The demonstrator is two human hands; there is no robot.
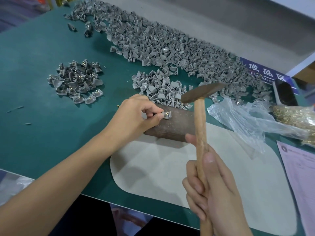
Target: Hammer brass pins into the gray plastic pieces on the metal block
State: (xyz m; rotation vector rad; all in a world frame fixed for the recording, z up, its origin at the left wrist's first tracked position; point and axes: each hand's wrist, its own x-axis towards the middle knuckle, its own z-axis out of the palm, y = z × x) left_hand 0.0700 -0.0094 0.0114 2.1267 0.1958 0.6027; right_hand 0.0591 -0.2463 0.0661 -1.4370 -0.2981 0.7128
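Gray piece (166, 115) with a brass pin (166, 113) standing in it sits on top of the metal block (172, 124), pinched at its near-left edge by the fingertips of the left hand (136, 116). That hand's fingers are curled tight, thumb and forefinger closing on the piece, with the knuckles resting against the left end of the block.

Right hand (209, 186) wraps its fingers and thumb firmly round the wooden handle of the hammer (200, 123), low down near the counter's front edge. From that hand the handle rises up and away, and the dark head hangs in the air above and to the right of the piece, not touching it. The head is beyond the block's far right end as seen from the head camera.

Beyond the left hand lies a small heap of gray pieces (160, 87), and farther off a long, wide drift of them (153, 41). Left of the left hand, well apart, is a pile of finished pieces (76, 80) with brass showing. To the right of the hammer a clear plastic bag (252, 123) spills brass pins (296, 116) on the green counter (42, 116). The block rests on the far edge of a pale mat (170, 167).
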